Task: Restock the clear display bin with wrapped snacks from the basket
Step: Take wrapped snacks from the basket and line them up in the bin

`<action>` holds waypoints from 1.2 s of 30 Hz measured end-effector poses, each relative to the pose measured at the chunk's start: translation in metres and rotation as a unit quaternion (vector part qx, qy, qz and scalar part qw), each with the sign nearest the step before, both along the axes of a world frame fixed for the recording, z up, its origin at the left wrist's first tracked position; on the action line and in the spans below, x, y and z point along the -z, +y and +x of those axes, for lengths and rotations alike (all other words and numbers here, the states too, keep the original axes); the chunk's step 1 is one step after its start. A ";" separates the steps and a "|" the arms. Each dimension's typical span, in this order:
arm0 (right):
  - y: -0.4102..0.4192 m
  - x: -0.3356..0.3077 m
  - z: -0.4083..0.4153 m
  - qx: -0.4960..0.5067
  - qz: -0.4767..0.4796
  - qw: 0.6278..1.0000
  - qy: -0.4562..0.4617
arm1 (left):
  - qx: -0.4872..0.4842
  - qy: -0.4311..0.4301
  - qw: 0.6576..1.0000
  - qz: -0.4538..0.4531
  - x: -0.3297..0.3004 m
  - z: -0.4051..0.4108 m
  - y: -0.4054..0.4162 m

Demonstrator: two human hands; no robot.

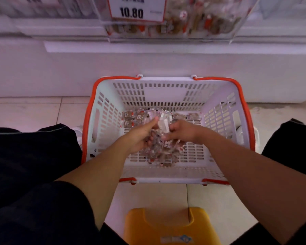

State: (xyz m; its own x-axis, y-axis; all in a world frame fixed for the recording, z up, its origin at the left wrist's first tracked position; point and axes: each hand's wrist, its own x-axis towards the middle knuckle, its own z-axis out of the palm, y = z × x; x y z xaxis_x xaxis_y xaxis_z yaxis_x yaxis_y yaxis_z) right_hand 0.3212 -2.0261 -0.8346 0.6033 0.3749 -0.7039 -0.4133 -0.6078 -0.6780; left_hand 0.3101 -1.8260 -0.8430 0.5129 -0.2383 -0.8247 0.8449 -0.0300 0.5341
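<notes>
A white slotted basket [168,93] with orange handles stands on the floor between my knees. Clear-wrapped snacks [134,117] with red and brown print lie scattered on its bottom. My left hand [140,137] and my right hand [182,131] are both inside the basket, close together, each gripping a bunch of the wrapped snacks [163,123] between them. More snacks [159,156] lie under the hands. The clear display bin [210,23] sits on the shelf above, partly filled with the same snacks.
A price tag [136,8] reading 10.80 hangs on the bin's front. A white shelf base [148,68] rises behind the basket. A yellow stool [168,225] is under me. My dark-trousered knees flank the basket on a tiled floor [34,110].
</notes>
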 end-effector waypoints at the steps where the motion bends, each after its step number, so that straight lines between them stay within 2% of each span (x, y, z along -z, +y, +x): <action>1: 0.002 -0.015 0.005 0.004 0.025 1.000 0.003 | 0.003 -0.025 1.000 -0.017 -0.013 0.006 -0.002; 5: 0.005 -0.069 0.022 0.025 0.083 0.996 -0.002 | 0.007 -0.115 0.993 0.002 -0.062 0.028 -0.006; 8: 0.001 -0.111 0.033 -0.010 0.113 0.994 0.005 | 0.026 -0.143 0.989 -0.020 -0.108 0.045 0.003; 11: -0.007 -0.163 0.044 -0.058 0.155 0.986 -0.013 | 0.122 -0.156 0.980 -0.034 -0.165 0.058 0.018; 14: -0.012 -0.217 0.046 -0.038 0.211 0.976 -0.036 | 0.200 -0.162 0.966 -0.033 -0.227 0.060 0.031; 16: -0.013 -0.248 0.039 -0.012 0.255 0.964 -0.073 | 0.236 -0.175 0.955 -0.041 -0.262 0.051 0.035; 19: -0.010 -0.280 0.025 0.039 0.290 0.941 -0.171 | 0.230 -0.206 0.945 -0.106 -0.298 0.036 0.033; 21: -0.004 -0.291 0.021 0.076 0.295 0.922 -0.237 | 0.236 -0.238 0.933 -0.133 -0.309 0.034 0.027; 23: 0.004 -0.299 0.023 0.090 0.305 0.905 -0.283 | 0.267 -0.279 0.914 -0.121 -0.313 0.043 0.020; 26: 0.008 -0.310 0.033 0.081 0.284 0.888 -0.353 | 0.276 -0.335 0.898 -0.076 -0.319 0.055 0.015; 29: 0.010 -0.314 0.040 0.043 0.220 0.892 -0.393 | 0.272 -0.384 0.882 -0.009 -0.320 0.061 0.014; 36: 0.012 -0.321 0.038 -0.043 0.127 0.876 -0.464 | 0.289 -0.414 0.861 0.056 -0.330 0.056 0.009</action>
State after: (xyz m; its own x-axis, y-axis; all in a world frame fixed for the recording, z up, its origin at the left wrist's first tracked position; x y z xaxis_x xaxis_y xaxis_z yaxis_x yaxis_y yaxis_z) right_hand 0.3590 -2.0144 -0.5134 0.8338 0.5195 0.1865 0.4262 -0.3912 -0.8157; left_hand 0.3664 -1.8169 -0.5129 0.7586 -0.5941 -0.2675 0.0027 -0.4077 0.9131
